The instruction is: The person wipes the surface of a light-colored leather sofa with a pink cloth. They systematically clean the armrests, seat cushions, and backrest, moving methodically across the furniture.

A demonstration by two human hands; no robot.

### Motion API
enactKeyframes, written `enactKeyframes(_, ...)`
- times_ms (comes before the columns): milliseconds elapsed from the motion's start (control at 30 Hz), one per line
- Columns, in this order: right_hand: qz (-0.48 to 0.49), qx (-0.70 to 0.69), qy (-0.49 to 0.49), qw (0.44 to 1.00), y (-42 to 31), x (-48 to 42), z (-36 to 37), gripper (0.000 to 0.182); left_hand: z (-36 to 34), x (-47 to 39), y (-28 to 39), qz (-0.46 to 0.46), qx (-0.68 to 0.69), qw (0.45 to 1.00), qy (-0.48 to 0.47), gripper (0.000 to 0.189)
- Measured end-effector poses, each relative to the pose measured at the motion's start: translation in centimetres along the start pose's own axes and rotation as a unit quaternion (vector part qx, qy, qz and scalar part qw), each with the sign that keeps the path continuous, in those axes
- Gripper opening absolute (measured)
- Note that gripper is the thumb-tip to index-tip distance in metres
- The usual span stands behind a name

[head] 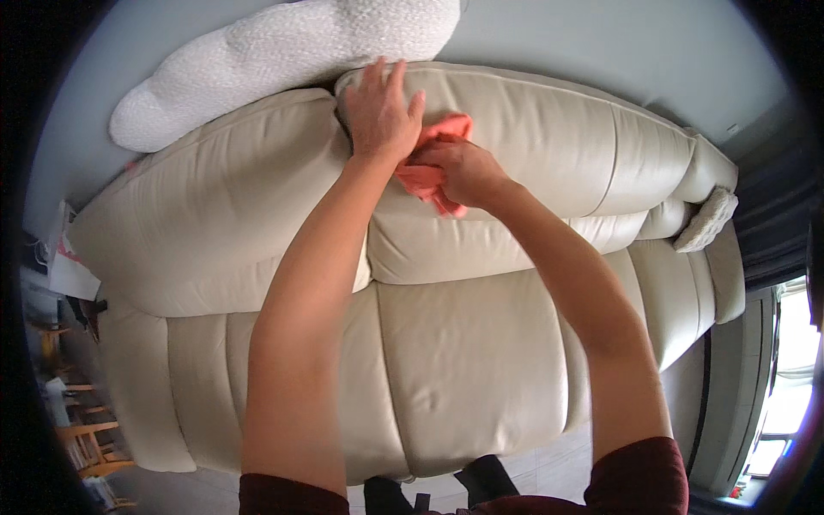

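Note:
A cream leather sofa (473,347) stretches across the view before me. My left hand (385,116) lies spread on the upper backrest cushion (541,135), beside the gap between two cushions, with nothing in it. Just right of it, my right hand (467,168) grips a bunched coral-red cloth (428,180) against the same cushion. Folds of the cloth stick out above and below the fingers. Part of the cloth is hidden under my right hand.
A long white fleecy bolster (277,55) rests along the backrest top, near the grey wall (599,45). A fluffy cushion (708,219) sits at the right end, by a dark curtain (772,206). Wooden chairs (96,444) stand at lower left. A bright window (788,367) is at right.

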State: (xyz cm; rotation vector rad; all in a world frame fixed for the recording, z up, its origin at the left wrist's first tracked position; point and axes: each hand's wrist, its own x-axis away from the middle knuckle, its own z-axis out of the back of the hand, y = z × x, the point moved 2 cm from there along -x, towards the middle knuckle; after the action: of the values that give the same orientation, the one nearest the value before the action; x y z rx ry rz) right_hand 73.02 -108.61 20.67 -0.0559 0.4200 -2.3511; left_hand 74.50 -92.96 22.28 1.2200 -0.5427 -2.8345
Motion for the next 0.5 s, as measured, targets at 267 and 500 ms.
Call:
enactKeyframes(267, -0.080, -0.232, 0.368, 0.897, 7.9, 1.6, 12.8, 0.031, -6.3, 1.4, 0.7, 0.153, -0.107, 0.981, 0.049, 0.053)
enactKeyframes(500, -0.003, 0.261, 0.119, 0.958, 4.0, -10.7, 5.4, 0.026, -9.8, 1.7, -0.3, 0.179, -0.118, 0.973, 0.080, 0.051)
